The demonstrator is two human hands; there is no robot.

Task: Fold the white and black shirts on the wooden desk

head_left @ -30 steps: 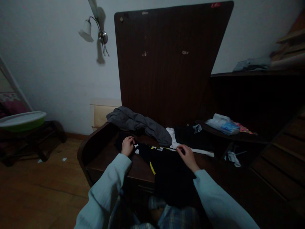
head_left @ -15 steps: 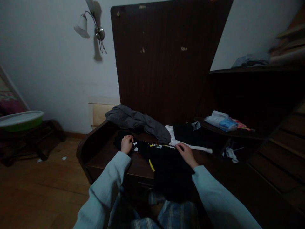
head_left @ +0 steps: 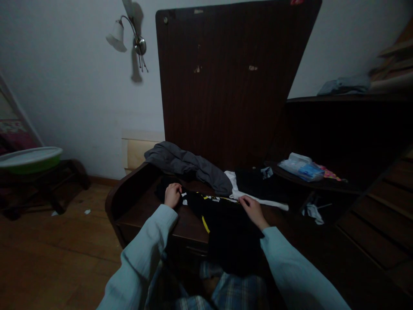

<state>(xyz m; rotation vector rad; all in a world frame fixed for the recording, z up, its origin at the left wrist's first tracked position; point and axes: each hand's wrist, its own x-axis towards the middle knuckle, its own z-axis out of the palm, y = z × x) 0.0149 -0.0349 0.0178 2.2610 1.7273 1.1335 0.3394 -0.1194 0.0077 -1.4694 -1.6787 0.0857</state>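
A black garment [head_left: 230, 226] with yellow and white markings lies over a dark wooden dresser top [head_left: 137, 215], and part of it hangs down over the front edge. My left hand [head_left: 173, 196] is closed on its left end, with the fingers curled into the cloth. At its right part, my right hand [head_left: 253, 211] pinches the upper edge between thumb and fingers. Just behind lie a crumpled grey garment [head_left: 190, 165] and a black piece of clothing with a white band [head_left: 237, 187].
On a side shelf at the right sits a plastic-wrapped packet [head_left: 301, 166]. Folded cloth [head_left: 343, 85] rests on the higher shelf. At the left, a green basin [head_left: 32, 163] stands on a low dark stool [head_left: 41, 183]. A lamp [head_left: 118, 36] hangs on the wall.
The view has shifted slightly, so the scene sits a little further right. Both hands keep their hold on the black garment, which lies almost the same.
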